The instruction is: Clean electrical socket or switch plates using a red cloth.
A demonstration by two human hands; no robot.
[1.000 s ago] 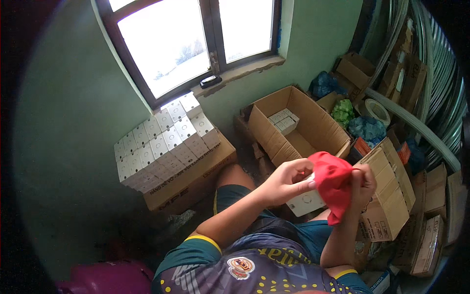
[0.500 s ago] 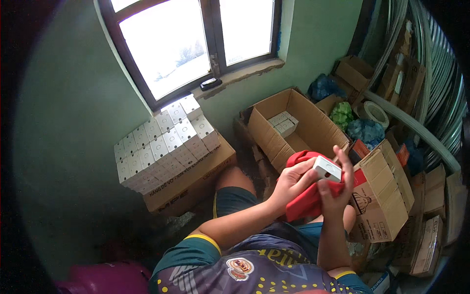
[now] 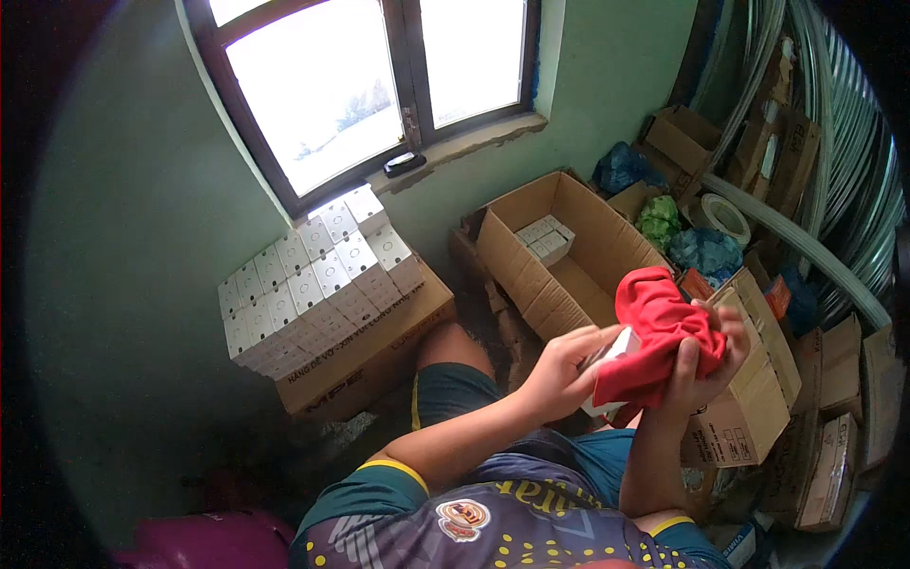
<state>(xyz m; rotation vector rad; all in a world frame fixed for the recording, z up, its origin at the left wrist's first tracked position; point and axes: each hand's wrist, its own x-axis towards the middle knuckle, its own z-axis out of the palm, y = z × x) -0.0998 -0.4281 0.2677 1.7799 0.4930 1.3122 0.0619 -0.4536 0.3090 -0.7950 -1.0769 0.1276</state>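
My left hand [image 3: 565,374] is closed around a small white box [image 3: 622,345], gripping it by one end. A red cloth [image 3: 659,327] is bunched in my right hand [image 3: 703,377] and covers much of that box. Both hands are held close together above my lap. Something white shows just below the cloth, too covered to name. In front of my hands stands an open cardboard carton [image 3: 607,251], with several small white boxes [image 3: 546,239] inside at its far left end.
On the left, rows of stacked white boxes [image 3: 318,284] sit on a closed carton [image 3: 374,356] under the window. To the right are a cardboard box [image 3: 744,417], plastic bags [image 3: 706,251], a tape roll [image 3: 726,220] and large coils of tubing [image 3: 844,123].
The red cloth has gone from beneath the white box to over it. My right hand has shifted right with the cloth, while my left hand still grips the box, now mostly covered.
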